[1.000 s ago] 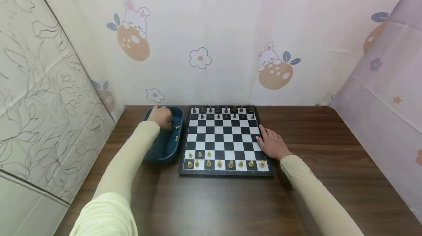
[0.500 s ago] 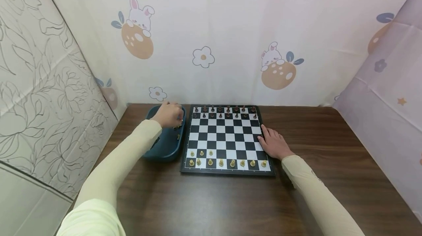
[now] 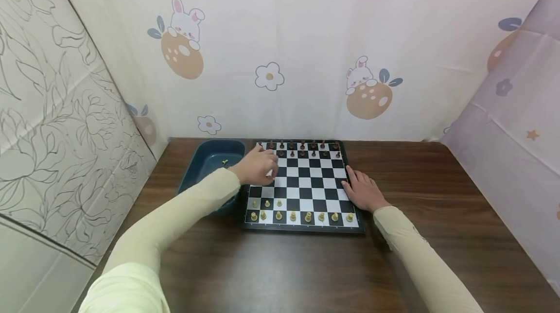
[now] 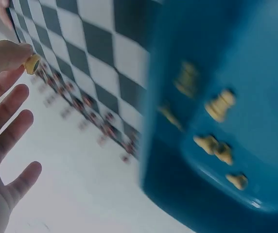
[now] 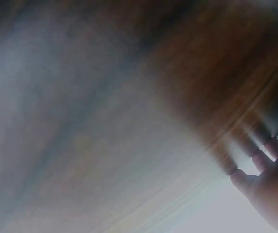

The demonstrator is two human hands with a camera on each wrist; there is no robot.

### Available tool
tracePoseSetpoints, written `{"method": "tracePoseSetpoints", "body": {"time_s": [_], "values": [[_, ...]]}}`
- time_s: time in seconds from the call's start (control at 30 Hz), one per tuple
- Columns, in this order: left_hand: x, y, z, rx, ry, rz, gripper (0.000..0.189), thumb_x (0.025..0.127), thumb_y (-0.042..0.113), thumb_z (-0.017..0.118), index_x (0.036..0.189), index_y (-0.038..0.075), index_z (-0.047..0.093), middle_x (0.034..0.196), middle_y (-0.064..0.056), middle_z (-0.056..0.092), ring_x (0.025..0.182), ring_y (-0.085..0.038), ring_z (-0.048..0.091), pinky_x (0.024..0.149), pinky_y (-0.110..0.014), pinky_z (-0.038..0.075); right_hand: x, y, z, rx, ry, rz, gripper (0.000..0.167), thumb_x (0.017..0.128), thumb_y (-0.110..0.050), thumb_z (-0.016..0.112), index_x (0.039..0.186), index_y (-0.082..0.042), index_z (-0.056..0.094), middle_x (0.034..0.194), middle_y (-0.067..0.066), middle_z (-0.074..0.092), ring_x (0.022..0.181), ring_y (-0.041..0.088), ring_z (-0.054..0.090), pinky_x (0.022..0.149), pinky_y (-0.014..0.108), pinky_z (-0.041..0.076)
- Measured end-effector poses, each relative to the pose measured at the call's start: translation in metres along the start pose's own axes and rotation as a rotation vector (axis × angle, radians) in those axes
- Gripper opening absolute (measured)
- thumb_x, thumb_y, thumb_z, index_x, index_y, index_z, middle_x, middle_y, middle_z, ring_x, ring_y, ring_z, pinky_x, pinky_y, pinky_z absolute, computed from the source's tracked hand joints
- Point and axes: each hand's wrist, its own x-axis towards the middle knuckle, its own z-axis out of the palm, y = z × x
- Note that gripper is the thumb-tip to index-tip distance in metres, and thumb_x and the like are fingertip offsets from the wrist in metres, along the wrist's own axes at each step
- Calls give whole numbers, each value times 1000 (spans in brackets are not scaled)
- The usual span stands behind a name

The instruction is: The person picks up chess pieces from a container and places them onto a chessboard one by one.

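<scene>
Between thumb and forefinger my left hand (image 3: 258, 165) pinches a small yellow chess piece (image 4: 32, 64), its dark-bottomed base facing out in the left wrist view; the other fingers are spread. The hand is over the left side of the black-and-white chessboard (image 3: 305, 182). Yellow pieces fill the board's near row, and three yellow pawns (image 3: 267, 203) stand in front of them at the left. Two rows of dark red pieces (image 3: 302, 146) line the far side, partly hidden by the left hand. My right hand (image 3: 364, 190) rests on the board's right edge with its fingers extended.
A blue tray (image 3: 192, 173) stands against the board's left side, partly covered by the left arm. Several yellow chess pieces (image 4: 220, 105) lie in it. The brown wooden table (image 3: 280, 264) ends at a printed curtain (image 3: 306, 99) behind, with a patterned panel (image 3: 65, 109) at left.
My left hand has come out of the blue tray and moved right over the board, carrying a yellow chess piece. The right hand has stayed on the board's edge.
</scene>
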Motion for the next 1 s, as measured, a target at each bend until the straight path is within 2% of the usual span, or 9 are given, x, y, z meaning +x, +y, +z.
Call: {"method": "tracePoseSetpoints", "body": {"time_s": [0.17, 0.33, 0.43, 0.53, 0.77, 1.0], "values": [[13, 24, 3, -97, -55, 116, 2, 80, 27, 72, 79, 25, 72, 91, 11, 61, 89, -10, 50, 84, -37, 38, 1, 0, 0, -4, 7, 1, 66, 102, -39, 30, 150, 1, 12, 146, 31, 24, 133, 47, 23, 106, 61, 16], [23, 37, 14, -264, -151, 168, 3, 79, 28, 75, 80, 27, 73, 92, 15, 60, 95, -6, 50, 89, -37, 39, 0, -1, 0, 1, 9, -8, 66, 102, -38, 31, 150, 2, 13, 146, 31, 25, 133, 48, 23, 106, 61, 16], [27, 40, 20, -346, -170, 179, 3, 79, 28, 77, 78, 27, 74, 90, 16, 58, 95, -4, 50, 91, -38, 38, -1, -1, 0, 4, 5, -14, 66, 102, -38, 31, 150, 3, 13, 145, 32, 25, 133, 48, 24, 106, 61, 17], [31, 41, 25, -389, -176, 177, 4, 78, 30, 78, 80, 29, 75, 88, 18, 57, 94, -2, 49, 87, -34, 38, -1, -1, -1, 2, 2, -13, 66, 102, -38, 31, 150, 2, 13, 146, 32, 25, 133, 48, 23, 106, 61, 17], [34, 41, 28, -447, -204, 134, 5, 78, 30, 78, 82, 28, 76, 89, 19, 58, 94, -2, 50, 81, -26, 36, -1, -2, -3, -2, 3, -3, 66, 102, -38, 31, 150, 2, 12, 146, 31, 25, 133, 48, 23, 106, 61, 16], [34, 38, 32, -477, -194, 139, 5, 78, 28, 79, 81, 26, 76, 89, 18, 60, 91, -2, 51, 78, -25, 39, -1, -1, -2, -2, -1, 1, 66, 102, -39, 31, 150, 2, 13, 146, 31, 25, 133, 48, 23, 106, 62, 16]]}}
